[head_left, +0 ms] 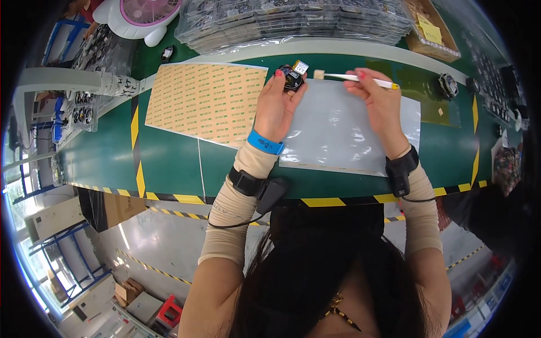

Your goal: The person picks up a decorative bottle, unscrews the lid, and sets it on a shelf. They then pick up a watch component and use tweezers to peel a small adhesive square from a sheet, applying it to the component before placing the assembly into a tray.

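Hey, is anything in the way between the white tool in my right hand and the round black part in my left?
Nothing visible fills the gap from the white tool and the beige piece at its tip to the round black part. A small rectangular piece sits at the part's upper-right edge, toward the tool.

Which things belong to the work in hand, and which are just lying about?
Likely in use:
black round part, in left hand
white tool, in right hand
tan square at its tip
grey sheet
patterned tan sheet

Apparently lying about:
fan
clear trays
cardboard box
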Demonstrator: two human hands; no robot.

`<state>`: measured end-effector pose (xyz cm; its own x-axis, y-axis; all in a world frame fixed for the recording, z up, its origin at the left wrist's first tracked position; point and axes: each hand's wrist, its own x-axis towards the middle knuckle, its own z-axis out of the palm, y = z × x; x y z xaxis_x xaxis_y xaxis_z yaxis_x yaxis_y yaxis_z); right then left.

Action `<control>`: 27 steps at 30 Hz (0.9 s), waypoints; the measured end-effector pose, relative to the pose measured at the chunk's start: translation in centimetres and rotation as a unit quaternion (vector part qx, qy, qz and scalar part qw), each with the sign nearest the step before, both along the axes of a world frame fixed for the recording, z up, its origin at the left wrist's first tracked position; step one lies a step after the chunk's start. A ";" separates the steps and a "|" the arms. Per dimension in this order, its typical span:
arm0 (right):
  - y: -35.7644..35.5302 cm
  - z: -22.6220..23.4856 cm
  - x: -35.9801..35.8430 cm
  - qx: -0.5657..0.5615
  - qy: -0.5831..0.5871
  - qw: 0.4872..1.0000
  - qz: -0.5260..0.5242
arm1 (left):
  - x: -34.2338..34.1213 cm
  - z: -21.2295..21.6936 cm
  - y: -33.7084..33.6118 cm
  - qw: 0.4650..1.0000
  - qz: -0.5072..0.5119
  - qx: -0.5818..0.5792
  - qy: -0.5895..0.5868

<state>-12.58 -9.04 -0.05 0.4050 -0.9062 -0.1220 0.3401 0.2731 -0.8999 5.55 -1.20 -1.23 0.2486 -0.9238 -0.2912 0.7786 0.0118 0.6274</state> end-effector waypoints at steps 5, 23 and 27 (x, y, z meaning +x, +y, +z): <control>0.8 0.9 -0.3 -0.065 -0.002 0.997 -0.042 | -0.2 1.0 0.4 0.993 -0.117 0.001 -0.011; 3.1 1.8 -0.8 -0.418 0.144 0.896 -0.055 | -0.7 0.5 0.3 0.977 -0.146 0.054 -0.147; 3.2 1.6 -0.8 -0.446 0.149 0.882 0.018 | -1.3 1.3 0.5 0.978 -0.130 0.057 -0.156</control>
